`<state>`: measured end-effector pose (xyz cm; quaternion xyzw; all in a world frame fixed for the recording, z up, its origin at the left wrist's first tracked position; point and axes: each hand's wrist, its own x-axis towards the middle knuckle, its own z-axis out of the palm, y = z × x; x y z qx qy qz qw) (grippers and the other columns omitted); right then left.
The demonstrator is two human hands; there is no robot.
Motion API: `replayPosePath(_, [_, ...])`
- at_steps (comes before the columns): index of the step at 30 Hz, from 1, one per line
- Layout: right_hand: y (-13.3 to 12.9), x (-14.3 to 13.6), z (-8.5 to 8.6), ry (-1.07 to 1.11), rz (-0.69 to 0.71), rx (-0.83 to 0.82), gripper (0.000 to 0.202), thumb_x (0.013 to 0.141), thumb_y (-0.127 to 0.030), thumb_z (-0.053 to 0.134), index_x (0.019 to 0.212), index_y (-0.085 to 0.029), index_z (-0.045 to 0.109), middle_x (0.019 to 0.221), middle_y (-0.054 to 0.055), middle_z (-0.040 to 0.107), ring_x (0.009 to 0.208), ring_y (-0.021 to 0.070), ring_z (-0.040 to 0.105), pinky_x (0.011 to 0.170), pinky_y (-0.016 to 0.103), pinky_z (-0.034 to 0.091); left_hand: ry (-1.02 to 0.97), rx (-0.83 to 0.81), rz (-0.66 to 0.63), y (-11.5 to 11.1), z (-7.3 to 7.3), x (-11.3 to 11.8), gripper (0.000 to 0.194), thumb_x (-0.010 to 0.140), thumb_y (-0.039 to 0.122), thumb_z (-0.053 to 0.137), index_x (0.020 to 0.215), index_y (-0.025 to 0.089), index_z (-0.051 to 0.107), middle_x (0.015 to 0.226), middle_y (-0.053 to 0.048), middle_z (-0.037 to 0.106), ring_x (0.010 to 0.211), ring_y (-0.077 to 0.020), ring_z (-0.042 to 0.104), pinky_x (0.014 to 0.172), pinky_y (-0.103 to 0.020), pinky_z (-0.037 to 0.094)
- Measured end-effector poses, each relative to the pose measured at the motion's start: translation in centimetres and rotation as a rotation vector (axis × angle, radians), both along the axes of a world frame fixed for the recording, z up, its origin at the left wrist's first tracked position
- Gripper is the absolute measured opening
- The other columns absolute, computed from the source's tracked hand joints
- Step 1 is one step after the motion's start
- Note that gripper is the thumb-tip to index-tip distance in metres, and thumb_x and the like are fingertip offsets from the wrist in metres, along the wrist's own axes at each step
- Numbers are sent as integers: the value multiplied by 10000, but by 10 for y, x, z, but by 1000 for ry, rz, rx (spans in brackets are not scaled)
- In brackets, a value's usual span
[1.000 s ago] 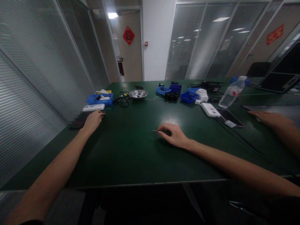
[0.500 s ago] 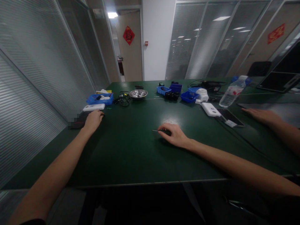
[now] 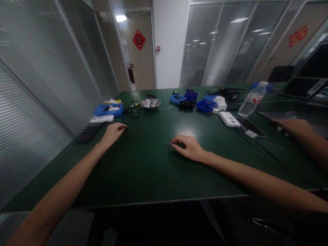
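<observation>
My left hand point(image 3: 112, 132) hovers over or rests on the green table point(image 3: 143, 164), left of the middle. Its thumb and fingers pinch a small dark piece point(image 3: 126, 128), too small to name. Farther right, my right hand point(image 3: 188, 147) lies on the table with its fingers curled round a slim tool with a thin metal shaft point(image 3: 168, 143). The shaft points left, and most of the tool's dark handle is hidden in the palm. Near the left wrist lie a black flat item point(image 3: 88, 133), partly blurred out, and a white power bank point(image 3: 101, 118).
A blue basket point(image 3: 109, 111), black cables point(image 3: 134, 108), a steel bowl point(image 3: 150, 104) and blue trays point(image 3: 205, 106) line the back. At right are a white device point(image 3: 229, 119), a phone point(image 3: 251, 127), a water bottle point(image 3: 252, 100) and another person's hand point(image 3: 294, 127).
My left hand has moved right, away from the black flat item, with a small dark piece in its fingers. The right hand stays in place. The other person's hand has shifted slightly.
</observation>
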<state>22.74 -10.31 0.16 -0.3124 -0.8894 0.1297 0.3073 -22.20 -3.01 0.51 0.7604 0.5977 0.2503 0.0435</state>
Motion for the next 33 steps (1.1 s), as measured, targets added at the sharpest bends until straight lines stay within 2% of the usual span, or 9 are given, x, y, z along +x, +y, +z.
replayPosePath(3, [1, -1, -2, -45, -20, 28, 186, 1037, -344, 629, 1147, -214, 701, 1047, 58, 726, 916, 209, 692, 784, 337, 512, -272, -110, -262, -20, -1, 67, 363, 891, 264, 710, 1243, 183, 740, 1109, -95, 742, 977, -227, 717, 896, -386, 594])
replayPosePath(6, [1, -1, -2, -62, -38, 46, 189, 1030, -344, 632, 1154, -218, 699, 1047, 63, 722, 916, 215, 689, 773, 337, 502, -411, -256, -521, -51, -2, 129, 435, 911, 281, 732, 1336, 195, 695, 1191, -95, 734, 983, -195, 719, 886, -355, 597])
replayPosePath(9, [-1, 0, -1, -68, -36, 59, 181, 1017, -330, 636, 1143, -217, 701, 1028, 61, 720, 893, 211, 682, 759, 330, 492, -399, -288, -621, -76, -2, 163, 405, 951, 254, 701, 1353, 210, 692, 1180, -80, 753, 1001, -190, 707, 900, -342, 572])
replayPosePath(12, [-3, 0, -1, -71, -22, 63, 169, 996, -313, 650, 1123, -217, 705, 1010, 52, 715, 859, 200, 672, 745, 321, 480, -373, -238, -597, -88, -3, 171, 371, 965, 240, 686, 1336, 213, 698, 1192, -74, 756, 1017, -196, 697, 894, -337, 552])
replayPosePath(18, [-5, -1, 2, -77, 0, 67, 144, 975, -299, 657, 1078, -218, 717, 959, 31, 705, 795, 180, 651, 700, 310, 449, -304, -169, -537, -91, -2, 167, 297, 955, 253, 705, 1249, 225, 739, 1131, -61, 753, 972, -202, 678, 839, -331, 539])
replayPosePath(23, [-6, -1, 3, -100, 20, 57, 142, 974, -303, 648, 1071, -227, 719, 954, 32, 707, 781, 178, 646, 683, 304, 442, -324, -176, -518, -91, -2, 167, 203, 948, 286, 719, 1130, 226, 788, 1076, -64, 768, 915, -207, 679, 823, -348, 546])
replayPosePath(30, [-7, 0, 2, -145, 66, 79, 203, 1044, -354, 577, 1148, -220, 688, 1016, 53, 687, 790, 175, 632, 680, 297, 439, -358, -216, -569, -89, -2, 163, 177, 968, 285, 707, 1103, 211, 796, 1106, -63, 768, 958, -199, 696, 865, -341, 543])
replayPosePath(33, [-7, -1, 2, -172, 90, 87, 229, 1064, -374, 557, 1187, -222, 677, 1037, 60, 680, 819, 181, 639, 699, 299, 456, -367, -216, -554, -90, -1, 164, 164, 957, 280, 722, 1079, 202, 801, 1079, -66, 773, 951, -203, 700, 864, -339, 537])
